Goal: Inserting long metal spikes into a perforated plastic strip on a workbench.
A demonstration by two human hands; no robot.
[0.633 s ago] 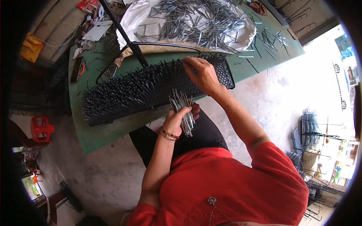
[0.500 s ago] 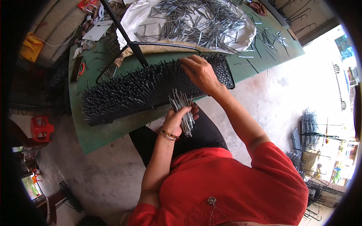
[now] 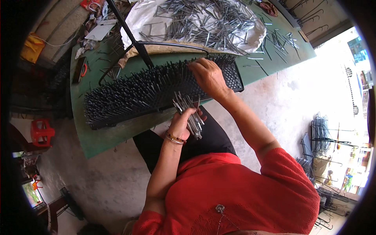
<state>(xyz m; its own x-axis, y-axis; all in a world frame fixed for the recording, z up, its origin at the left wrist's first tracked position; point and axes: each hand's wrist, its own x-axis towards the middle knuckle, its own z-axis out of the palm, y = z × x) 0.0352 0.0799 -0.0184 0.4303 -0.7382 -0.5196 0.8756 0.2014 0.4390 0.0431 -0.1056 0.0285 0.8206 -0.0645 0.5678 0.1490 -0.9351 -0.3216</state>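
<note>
My left hand (image 3: 181, 124) is closed round a loose bundle of thin grey metal rods (image 3: 181, 102), just in front of the green table's edge. Beyond it on the table lies a long black perforated rack (image 3: 234, 78), its holes packed with upright dark rods (image 3: 125, 92) from the left end to past the middle. A bare strip of holes shows along the near side and at the right end. Over the right part of the rack my right hand (image 3: 210, 79) is bent down with fingertips pinched together among the rods. Whatever sits in that pinch is hidden.
A heap of loose rods (image 3: 207, 25) lies on a white sheet (image 3: 137, 17) at the back of the green table (image 3: 94, 143). A black metal frame (image 3: 135, 41) rises behind the rack. Scissors with red handles (image 3: 84, 70) lie at left; a red stool (image 3: 42, 133) stands on the floor.
My right hand has barely shifted at the rack, fingers still pinched. In my left hand the bundle's rods have fanned apart a little and tilted left at the top.
</note>
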